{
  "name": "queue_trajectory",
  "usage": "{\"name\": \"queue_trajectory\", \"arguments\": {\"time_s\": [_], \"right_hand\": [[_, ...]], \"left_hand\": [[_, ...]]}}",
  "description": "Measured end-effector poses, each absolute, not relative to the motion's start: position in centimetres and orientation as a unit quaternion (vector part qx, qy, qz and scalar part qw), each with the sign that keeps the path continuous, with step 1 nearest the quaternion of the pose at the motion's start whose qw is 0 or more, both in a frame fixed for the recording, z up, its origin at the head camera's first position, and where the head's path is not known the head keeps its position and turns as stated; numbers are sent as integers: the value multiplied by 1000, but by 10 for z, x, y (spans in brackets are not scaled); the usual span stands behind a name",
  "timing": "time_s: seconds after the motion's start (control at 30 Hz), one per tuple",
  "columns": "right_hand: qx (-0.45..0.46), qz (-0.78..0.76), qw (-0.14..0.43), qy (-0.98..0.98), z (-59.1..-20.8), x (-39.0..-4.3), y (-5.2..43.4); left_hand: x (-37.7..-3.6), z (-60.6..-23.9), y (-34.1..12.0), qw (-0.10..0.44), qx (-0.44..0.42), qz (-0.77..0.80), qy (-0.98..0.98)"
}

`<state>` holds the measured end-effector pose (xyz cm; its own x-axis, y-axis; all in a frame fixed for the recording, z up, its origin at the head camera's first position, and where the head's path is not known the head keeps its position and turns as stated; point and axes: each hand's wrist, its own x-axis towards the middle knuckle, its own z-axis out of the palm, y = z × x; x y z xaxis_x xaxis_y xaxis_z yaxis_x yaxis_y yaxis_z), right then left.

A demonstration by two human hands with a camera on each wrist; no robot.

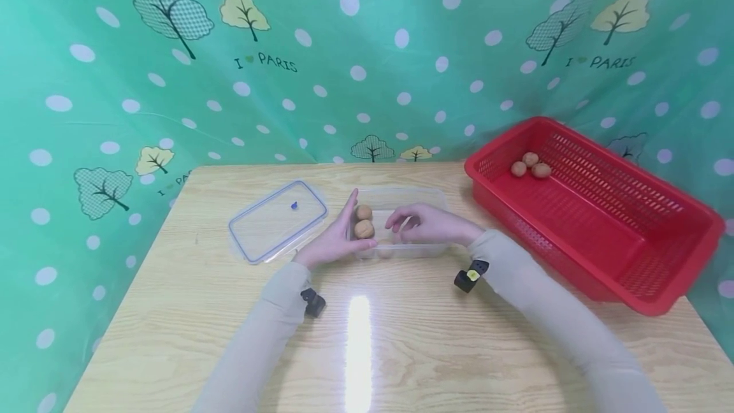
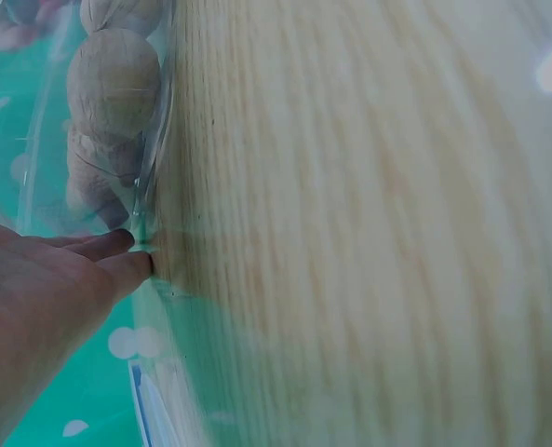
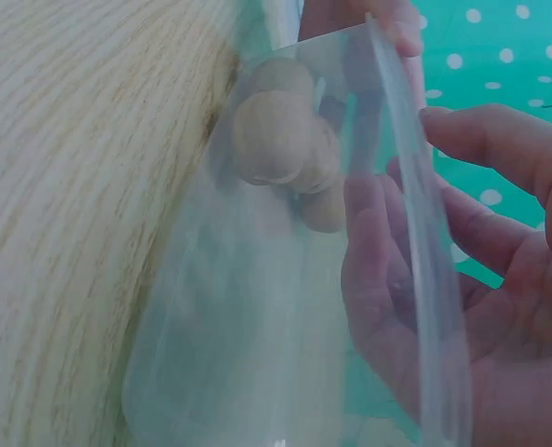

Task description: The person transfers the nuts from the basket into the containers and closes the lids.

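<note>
Where the wooden table [image 1: 401,349] meets the green tree-print backdrop [image 1: 367,50], a clear plastic container [image 1: 427,196] near mid-table, two walnuts [image 1: 364,222] at its left end. Left hand [image 1: 335,238] flat against that left wall, fingers [image 2: 117,256] straight and together, pressing from outside. Right hand [image 1: 427,225] over the container's front edge, fingers loosely curled and slightly apart; no walnut plainly visible in them, and firmness of any hold on the wall impossible to tell. Clear lid [image 1: 278,220] with blue seal lying flat just left of the left hand. Red plastic basket [image 1: 631,241] well to the right, three more walnuts [image 1: 530,166] in its far corner.
</note>
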<state>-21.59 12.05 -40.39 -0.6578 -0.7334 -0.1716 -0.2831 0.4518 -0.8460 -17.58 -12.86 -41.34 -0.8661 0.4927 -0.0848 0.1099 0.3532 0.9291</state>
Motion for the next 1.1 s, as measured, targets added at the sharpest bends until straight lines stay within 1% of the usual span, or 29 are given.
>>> {"name": "queue_trajectory", "arguments": {"time_s": [0.13,0.4,0.5,0.63,0.73,0.83,0.97,1.1], "right_hand": [[-325,-423,249,809,-401,-215,125],[-347,-429,220,804,-397,-215,138],[-350,-436,213,802,-391,-215,144],[-332,-438,222,805,-378,-215,155],[-313,-431,227,815,-367,-214,166],[-305,-416,212,830,-358,-214,178],[-302,-411,180,841,-351,-216,196],[-286,-419,167,846,-344,-216,212]], "left_hand": [[-173,-410,-128,176,188,542,800],[-176,-415,-127,173,193,540,801],[-183,-428,-128,176,198,561,784],[-192,-447,-131,182,204,590,760],[-192,-447,-130,179,205,587,762],[-193,-444,-129,175,207,578,770],[-194,-443,-128,163,211,550,792],[-194,-442,-126,121,203,475,848]]}}
